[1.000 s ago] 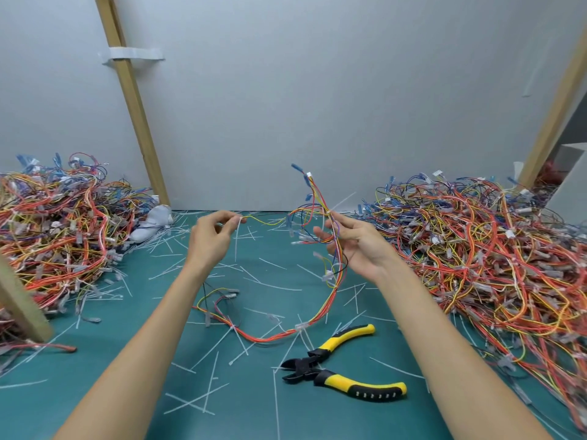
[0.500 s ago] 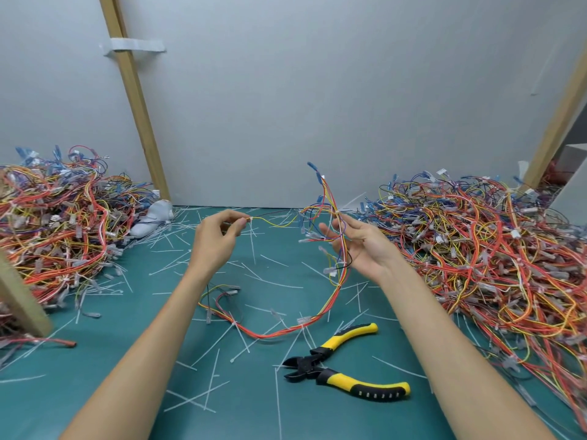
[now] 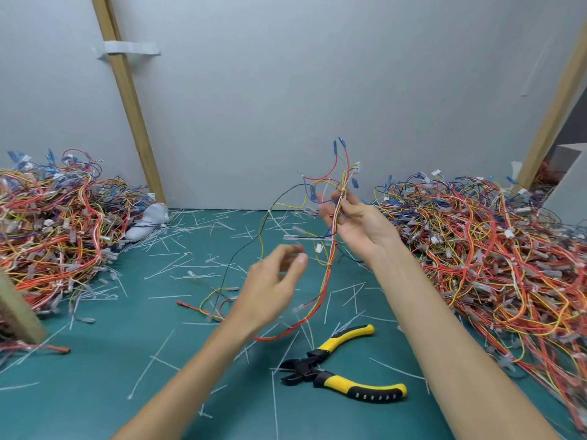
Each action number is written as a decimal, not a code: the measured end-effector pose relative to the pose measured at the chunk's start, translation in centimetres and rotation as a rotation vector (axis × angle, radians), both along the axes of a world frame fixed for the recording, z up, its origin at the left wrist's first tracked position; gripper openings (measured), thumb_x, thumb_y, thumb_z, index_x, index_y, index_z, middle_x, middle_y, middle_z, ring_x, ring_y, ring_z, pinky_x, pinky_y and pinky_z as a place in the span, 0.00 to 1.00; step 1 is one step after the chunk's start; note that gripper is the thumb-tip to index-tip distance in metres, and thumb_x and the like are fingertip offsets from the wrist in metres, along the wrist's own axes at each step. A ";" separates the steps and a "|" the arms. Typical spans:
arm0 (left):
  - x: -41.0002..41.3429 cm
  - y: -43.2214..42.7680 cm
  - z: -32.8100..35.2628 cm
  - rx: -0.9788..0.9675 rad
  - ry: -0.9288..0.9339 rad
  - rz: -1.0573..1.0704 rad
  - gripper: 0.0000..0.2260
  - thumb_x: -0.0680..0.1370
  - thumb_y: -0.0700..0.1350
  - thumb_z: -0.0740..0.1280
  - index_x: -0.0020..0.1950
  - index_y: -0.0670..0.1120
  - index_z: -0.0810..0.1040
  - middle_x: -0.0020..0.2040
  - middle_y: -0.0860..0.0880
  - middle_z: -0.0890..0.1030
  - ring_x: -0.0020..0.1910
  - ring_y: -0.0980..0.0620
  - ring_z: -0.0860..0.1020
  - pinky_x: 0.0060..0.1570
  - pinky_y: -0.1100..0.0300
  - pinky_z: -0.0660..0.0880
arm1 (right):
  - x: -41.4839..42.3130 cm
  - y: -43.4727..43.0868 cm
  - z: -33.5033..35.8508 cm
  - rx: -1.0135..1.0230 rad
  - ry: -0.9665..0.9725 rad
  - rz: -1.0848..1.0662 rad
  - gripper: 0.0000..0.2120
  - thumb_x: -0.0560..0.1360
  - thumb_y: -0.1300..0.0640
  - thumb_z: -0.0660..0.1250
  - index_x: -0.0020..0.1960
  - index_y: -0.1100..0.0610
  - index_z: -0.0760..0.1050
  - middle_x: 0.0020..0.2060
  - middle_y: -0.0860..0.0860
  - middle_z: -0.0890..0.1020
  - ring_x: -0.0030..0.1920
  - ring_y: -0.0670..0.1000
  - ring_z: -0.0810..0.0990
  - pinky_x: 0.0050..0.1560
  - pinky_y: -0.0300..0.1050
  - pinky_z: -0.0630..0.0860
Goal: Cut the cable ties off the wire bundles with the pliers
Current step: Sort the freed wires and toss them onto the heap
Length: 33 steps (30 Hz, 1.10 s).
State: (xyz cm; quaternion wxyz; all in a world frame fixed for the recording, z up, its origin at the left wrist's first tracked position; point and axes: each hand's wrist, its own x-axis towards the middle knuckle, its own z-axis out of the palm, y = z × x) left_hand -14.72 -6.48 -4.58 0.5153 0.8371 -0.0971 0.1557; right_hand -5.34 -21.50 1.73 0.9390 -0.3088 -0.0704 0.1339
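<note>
R hand [image 3: 355, 223], centre frame, pinches the wire bundle [image 3: 344, 185] between thumb & fingers, lifted off the mat; blue-tipped ends fan up, the rest hangs down w/ the red loop at mat level. L hand [image 3: 273, 281] is lower-left of it, blurred, fingers loosely curled, gripping nothing I can see. Pliers [image 3: 306, 366] lie on the teal mat [image 3: 95, 376] below both hands, yellow handles splayed, untouched. Cut cable ties [image 3: 168, 296] litter the mat. Big wire piles at left edge [image 3: 47, 223] & right edge [image 3: 492, 249].
</note>
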 end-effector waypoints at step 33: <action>4.1 2.8 -4.4 -0.410 0.358 -0.189 0.07 0.82 0.35 0.59 0.50 0.41 0.77 0.36 0.50 0.79 0.27 0.59 0.72 0.27 0.70 0.65 | 1.9 -2.2 -5.6 -0.274 0.030 0.108 0.20 0.81 0.41 0.54 0.67 0.50 0.70 0.55 0.52 0.81 0.53 0.58 0.79 0.59 0.61 0.72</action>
